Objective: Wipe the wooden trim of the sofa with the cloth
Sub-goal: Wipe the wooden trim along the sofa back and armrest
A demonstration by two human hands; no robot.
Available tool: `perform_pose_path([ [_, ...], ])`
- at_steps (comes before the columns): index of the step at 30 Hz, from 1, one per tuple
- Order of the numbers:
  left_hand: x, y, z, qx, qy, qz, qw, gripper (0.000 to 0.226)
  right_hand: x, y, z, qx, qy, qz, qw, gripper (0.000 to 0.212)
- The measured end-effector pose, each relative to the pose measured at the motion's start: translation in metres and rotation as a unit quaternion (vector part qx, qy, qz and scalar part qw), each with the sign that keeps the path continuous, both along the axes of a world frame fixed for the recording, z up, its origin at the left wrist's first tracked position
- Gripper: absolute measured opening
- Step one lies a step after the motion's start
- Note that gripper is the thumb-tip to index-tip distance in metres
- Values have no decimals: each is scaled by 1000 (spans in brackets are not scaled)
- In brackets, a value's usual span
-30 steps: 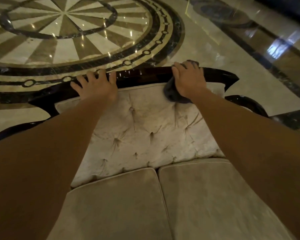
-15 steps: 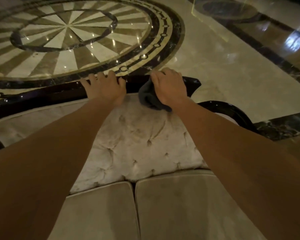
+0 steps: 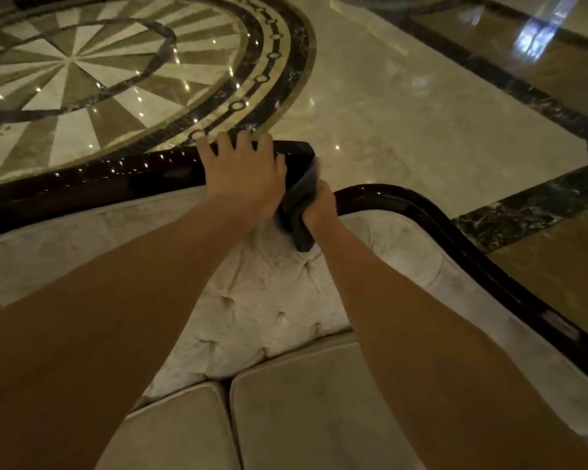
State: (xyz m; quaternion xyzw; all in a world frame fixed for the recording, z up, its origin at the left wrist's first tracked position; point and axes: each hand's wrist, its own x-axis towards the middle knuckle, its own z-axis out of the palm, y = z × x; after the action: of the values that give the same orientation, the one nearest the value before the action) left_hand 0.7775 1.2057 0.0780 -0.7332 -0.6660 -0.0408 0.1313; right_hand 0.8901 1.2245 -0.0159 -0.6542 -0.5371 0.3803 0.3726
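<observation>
The sofa's dark glossy wooden trim (image 3: 92,178) runs along the top of the tufted cream backrest and curves down the right arm (image 3: 421,212). My left hand (image 3: 243,171) lies flat on the trim near its right end, fingers spread over the top edge. A dark grey cloth (image 3: 297,205) hangs over the trim's end corner. My right hand (image 3: 318,206) grips it just right of my left hand, mostly hidden behind the cloth.
The tufted backrest (image 3: 269,300) and two beige seat cushions (image 3: 306,412) fill the foreground. Behind the sofa lies polished marble floor (image 3: 404,106) with a round inlaid medallion (image 3: 82,66) at the far left and dark borders at the right.
Both hands have moved right along the trim to its end corner. My right hand has dropped with the cloth from the top of the trim down over the corner's side.
</observation>
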Motion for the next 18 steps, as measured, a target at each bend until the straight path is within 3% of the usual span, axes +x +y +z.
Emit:
perform_pose_path([
  [2,19,3,-13,20,37,-44,998,49,-4,2,-14,-10,44,-27,999,32],
  [4,34,8,-28,34,83,-82,993,55,2,9,-27,3,-5,16,1000,40],
  [6,42,10,-39,41,125,-99,986,63,18,13,-40,13,-133,90,987,57],
  [8,50,9,-49,52,214,-128,967,64,41,16,-54,44,-327,154,931,61],
  [9,53,8,-54,52,276,-149,948,62,53,18,-60,59,-380,170,907,60],
  [11,62,6,-65,24,398,-165,902,58,75,20,-63,77,-419,158,891,49],
  [13,73,11,-74,-35,464,-157,871,51,94,24,-64,88,-436,121,887,45],
  [15,84,14,-82,-107,422,-133,890,41,118,28,-63,68,-433,91,894,47],
  [18,100,21,-96,-128,255,-83,955,41,162,34,-65,21,-406,52,912,45],
])
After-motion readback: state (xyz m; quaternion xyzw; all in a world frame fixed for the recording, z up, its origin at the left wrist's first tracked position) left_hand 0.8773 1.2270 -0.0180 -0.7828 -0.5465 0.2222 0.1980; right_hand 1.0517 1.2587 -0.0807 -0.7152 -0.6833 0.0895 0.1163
